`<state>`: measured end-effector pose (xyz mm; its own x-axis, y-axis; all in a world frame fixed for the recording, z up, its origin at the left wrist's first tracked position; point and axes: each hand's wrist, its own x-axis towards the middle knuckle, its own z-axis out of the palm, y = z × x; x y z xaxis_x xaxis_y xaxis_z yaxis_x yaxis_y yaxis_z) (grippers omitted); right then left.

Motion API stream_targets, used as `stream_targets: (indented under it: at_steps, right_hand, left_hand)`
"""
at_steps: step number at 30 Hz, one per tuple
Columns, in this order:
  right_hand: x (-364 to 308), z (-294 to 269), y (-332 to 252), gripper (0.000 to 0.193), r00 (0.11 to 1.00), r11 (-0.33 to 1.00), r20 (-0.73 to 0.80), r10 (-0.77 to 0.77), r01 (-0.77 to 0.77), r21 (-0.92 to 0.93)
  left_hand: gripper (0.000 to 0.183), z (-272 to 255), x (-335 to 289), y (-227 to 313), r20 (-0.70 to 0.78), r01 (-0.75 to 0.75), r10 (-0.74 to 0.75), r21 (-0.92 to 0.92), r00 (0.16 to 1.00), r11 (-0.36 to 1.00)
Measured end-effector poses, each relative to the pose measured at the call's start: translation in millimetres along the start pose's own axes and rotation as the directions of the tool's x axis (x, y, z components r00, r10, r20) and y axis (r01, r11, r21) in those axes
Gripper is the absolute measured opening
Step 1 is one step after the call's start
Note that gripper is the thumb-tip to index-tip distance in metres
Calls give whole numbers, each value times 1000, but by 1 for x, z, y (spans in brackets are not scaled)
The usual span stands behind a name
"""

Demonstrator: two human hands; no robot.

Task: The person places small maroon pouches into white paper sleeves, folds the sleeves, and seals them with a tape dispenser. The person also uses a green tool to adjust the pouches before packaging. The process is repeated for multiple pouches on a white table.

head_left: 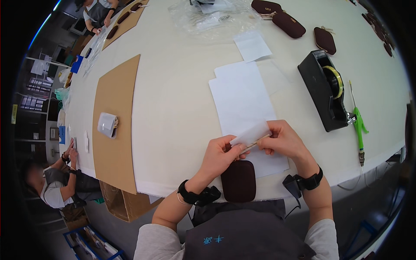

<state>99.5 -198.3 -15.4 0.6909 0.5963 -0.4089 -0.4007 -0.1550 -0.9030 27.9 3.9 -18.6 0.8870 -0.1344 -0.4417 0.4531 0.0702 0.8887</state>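
Note:
My left hand (220, 157) and my right hand (282, 139) pinch a small sheet of thin white paper (250, 132) between them, slightly curled. A narrow pale cord or strap (252, 146) runs along the sheet's lower edge between my fingertips; my fingers cover its ends. Just below my left hand, a dark brown zip pouch (238, 182) with rounded corners lies flat at the table's near edge. Beneath and beyond my hands is a spread of white paper sheets (242, 95). Whether the cord joins the pouch I cannot tell.
To the right stand a black tape dispenser (314, 86) and a green air gun (359, 125) with a hose. Cardboard (115, 151) at left bears a white-wrapped bundle (107, 124). Brown pouches (289, 25) and clear plastic (208, 21) lie far off. Two people work along the left.

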Motion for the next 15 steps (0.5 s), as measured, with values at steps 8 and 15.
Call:
stream_targets:
  at_steps: [8,15]
  right_hand:
    - [-2,1,-4,16,997,998,52,-55,53,43]
    - [1,-4,7,19,978,985,116,-172,169,38]
  left_hand:
    - [14,-14,2,-9,86,-19,35,-187,996,982]
    - [13,-19,3,0,173,194,-121,-507,977,840]
